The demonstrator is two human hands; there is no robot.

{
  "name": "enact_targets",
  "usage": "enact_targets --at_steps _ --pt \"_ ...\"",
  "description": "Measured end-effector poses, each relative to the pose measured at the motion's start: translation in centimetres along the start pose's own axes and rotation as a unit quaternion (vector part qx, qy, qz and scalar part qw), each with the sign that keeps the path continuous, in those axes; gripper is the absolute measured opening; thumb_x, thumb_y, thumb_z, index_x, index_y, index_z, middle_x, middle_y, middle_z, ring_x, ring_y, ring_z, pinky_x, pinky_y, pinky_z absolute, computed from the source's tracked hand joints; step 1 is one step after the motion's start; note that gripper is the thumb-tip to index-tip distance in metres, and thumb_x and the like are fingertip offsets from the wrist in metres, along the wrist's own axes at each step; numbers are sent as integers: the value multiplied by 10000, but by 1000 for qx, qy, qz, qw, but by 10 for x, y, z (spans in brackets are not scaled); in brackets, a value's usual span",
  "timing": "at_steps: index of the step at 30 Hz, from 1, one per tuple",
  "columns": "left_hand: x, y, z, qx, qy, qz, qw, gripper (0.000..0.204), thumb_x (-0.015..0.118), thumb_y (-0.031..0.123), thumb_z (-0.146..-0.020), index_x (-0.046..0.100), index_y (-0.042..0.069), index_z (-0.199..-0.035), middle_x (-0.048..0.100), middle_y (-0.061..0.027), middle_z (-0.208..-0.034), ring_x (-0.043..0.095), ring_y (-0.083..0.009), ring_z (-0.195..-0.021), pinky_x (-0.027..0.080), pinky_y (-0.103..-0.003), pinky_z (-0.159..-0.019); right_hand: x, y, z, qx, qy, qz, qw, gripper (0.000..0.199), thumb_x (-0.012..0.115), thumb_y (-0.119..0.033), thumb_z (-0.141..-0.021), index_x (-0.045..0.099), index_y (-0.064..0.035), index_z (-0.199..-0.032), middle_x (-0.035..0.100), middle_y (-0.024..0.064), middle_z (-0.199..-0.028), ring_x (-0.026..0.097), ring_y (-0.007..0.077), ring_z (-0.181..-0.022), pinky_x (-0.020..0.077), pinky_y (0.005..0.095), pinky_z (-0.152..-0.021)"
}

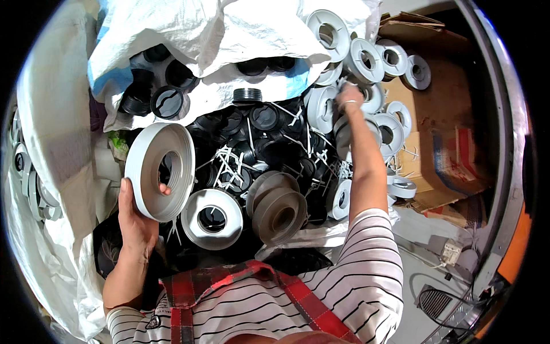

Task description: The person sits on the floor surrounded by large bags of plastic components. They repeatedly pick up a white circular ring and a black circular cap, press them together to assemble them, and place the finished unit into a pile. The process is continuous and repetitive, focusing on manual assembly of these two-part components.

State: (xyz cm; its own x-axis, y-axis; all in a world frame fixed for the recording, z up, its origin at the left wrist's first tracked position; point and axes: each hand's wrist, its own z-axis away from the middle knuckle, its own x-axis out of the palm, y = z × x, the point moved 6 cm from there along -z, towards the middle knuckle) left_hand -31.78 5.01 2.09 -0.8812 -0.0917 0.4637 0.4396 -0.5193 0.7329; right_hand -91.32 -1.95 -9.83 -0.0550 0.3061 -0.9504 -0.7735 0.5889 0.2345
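Observation:
My left hand (pixel 137 215) grips a large white plastic ring (pixel 146 172) by its lower rim, fingertips showing through the centre hole. The ring is tilted up on its edge above the pile. At the upper right, my right hand (pixel 349 96) reaches among white flanged plastic rings (pixel 365 62); motion blurs its fingers, so their grip cannot be made out. In front of my body lie another white ring (pixel 197 229) and two grey-brown rings (pixel 281 215). Black round plastic caps (pixel 265 117) and thin white plastic sprues (pixel 232 166) are heaped between my arms.
A white woven sack (pixel 189 34) with black caps in its folds lies at the far side. More white sacking (pixel 63 160) hangs at the left. An opened cardboard box (pixel 447 126) stands at the right, beside a metal frame (pixel 504 114). A cable (pixel 421 298) runs at the lower right.

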Motion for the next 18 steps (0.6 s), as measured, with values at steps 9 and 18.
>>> enact_targets --at_steps 9,18 --pt "-5 25 20 35 -13 42 998 507 417 479 -936 509 31 -1154 594 -85 -878 578 -168 -827 462 -325 -812 -44 -82 261 -397 -191 -290 849 161 570 -93 -766 666 10 -844 657 188 -751 655 292 -728 530 404 -711" --pt "-1 22 13 12 12 33 999 509 416 491 -930 521 40 -1141 608 -90 -873 584 -170 -814 472 -311 -765 -49 21 35 30 3 -285 958 946 607 -704 -648 583 162 -1027 577 314 -1081 558 389 -1068 429 381 -904"
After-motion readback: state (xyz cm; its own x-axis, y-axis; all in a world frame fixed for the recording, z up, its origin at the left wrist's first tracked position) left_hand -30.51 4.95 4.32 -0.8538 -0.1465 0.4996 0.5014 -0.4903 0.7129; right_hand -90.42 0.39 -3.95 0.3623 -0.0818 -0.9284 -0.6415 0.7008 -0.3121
